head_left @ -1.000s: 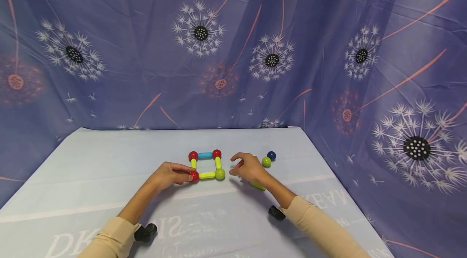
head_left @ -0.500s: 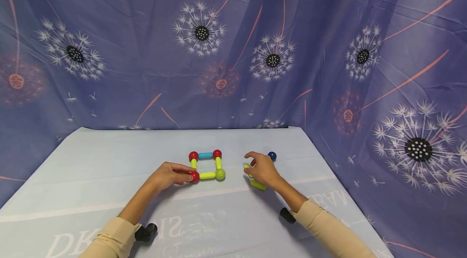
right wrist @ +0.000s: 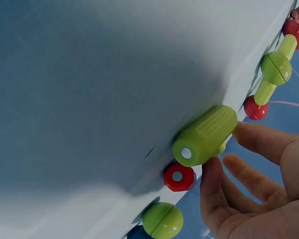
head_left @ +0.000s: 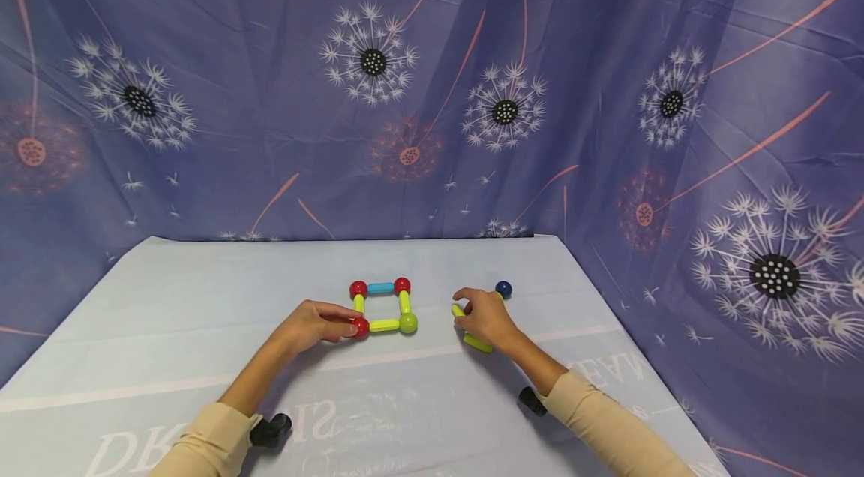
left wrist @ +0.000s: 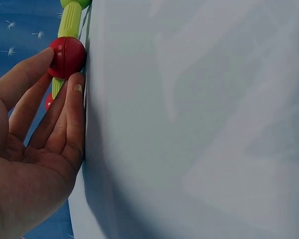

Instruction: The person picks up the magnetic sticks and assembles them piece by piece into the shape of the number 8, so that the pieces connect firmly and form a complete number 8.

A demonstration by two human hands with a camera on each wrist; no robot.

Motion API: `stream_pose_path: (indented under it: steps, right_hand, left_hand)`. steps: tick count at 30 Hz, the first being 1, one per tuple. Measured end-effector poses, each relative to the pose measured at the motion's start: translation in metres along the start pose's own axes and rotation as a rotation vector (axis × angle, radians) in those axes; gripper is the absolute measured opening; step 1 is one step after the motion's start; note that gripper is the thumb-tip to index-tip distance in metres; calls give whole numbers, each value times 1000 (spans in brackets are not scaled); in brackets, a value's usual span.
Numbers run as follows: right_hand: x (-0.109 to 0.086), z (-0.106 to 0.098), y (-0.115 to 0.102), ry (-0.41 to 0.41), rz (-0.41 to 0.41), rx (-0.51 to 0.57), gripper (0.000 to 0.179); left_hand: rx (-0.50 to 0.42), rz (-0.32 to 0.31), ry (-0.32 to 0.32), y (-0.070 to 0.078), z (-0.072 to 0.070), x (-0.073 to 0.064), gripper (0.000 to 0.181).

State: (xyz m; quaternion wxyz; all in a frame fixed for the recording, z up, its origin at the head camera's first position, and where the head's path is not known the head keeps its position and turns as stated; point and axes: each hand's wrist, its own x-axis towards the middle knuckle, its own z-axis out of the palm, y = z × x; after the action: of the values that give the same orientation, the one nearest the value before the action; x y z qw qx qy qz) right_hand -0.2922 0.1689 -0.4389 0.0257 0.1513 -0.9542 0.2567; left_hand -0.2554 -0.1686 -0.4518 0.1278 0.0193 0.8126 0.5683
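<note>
At the near left corner of a square of balls and rods, my left hand (head_left: 312, 327) pinches a red ball (left wrist: 67, 57). The square has yellow-green rods (head_left: 384, 325) on three sides, a blue rod (head_left: 381, 288) at the back, two far red balls and a green ball (head_left: 408, 322). My right hand (head_left: 487, 317) reaches down with bent fingers about a loose yellow-green rod (head_left: 458, 310); I cannot tell whether they pinch it. A second green rod (right wrist: 204, 137) lies on the table, nearer to me, overlapping the fingertips in the right wrist view.
Beyond the right hand sit a dark blue ball (head_left: 503, 289) and a green ball (right wrist: 163, 220), largely hidden in the head view. A red rod (right wrist: 179, 177) with a metal end lies near them. Patterned cloth (head_left: 270, 87) hangs behind the table (head_left: 202, 289).
My right hand has moved right, from beside the square to the loose green rods, then slightly down over the last half second. The left hand and the square stay put.
</note>
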Motion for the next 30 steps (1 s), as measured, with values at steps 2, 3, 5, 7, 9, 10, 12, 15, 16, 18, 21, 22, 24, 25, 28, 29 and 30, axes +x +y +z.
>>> stream_pose_path:
  steps: [2,3,5,7,9,10,12,15,16,18,21,22,24,25,28,29,30]
  right_hand:
    - [0,1,0,-3,0,-1,36]
    - [0,1,1,-4,0,-2,36]
    - [0,3,1,-7,3,-1,34]
    - [0,3,1,-11,6,4,34]
    - [0,4,0,-13,8,8,34]
    - [0,4,0,-14,8,9,33]
    - [1,5,1,-13,6,8,33]
    - [1,6,1,-15,6,4,34]
    - [1,6,2,-16,6,2,34]
    - [2,7,2,-15,2,-3,34]
    - [2,8,3,-11,2,-13,34]
    - [2,8,2,-8,2,-15,34]
    - [2,8,2,-5,4,-16,34]
    - [2,8,1,-4,7,-15,34]
    - [2,7,-1,-3,5,-7,34]
    - [2,7,-1,-4,5,-1,34]
    - [2,7,-3,-4,5,2,34]
  left_hand:
    - [-2,2,-1,0,0,0,36]
    - [-3,3,-2,0,0,0,36]
    - [-5,3,-4,0,0,-1,37]
    - [-5,3,-6,1,0,-1,37]
    - [-5,3,-8,1,0,-1,37]
    - [-7,3,-8,1,-1,-1,37]
    - [-7,2,-9,1,-1,-1,37]
    - [-6,-1,-7,0,-1,-1,37]
    - [-5,-2,-6,0,0,-1,37]
    - [-4,-2,-4,0,0,-1,37]
    - [-6,0,-3,0,0,-1,37]
    - [-6,1,-4,0,0,-1,37]
    - [-4,1,-7,1,0,-1,37]
    - [-3,0,-8,1,0,-1,37]
    - [3,0,-12,1,0,-1,38]
    - [6,1,-11,1,0,-1,37]
    - [7,2,-11,0,-1,-1,37]
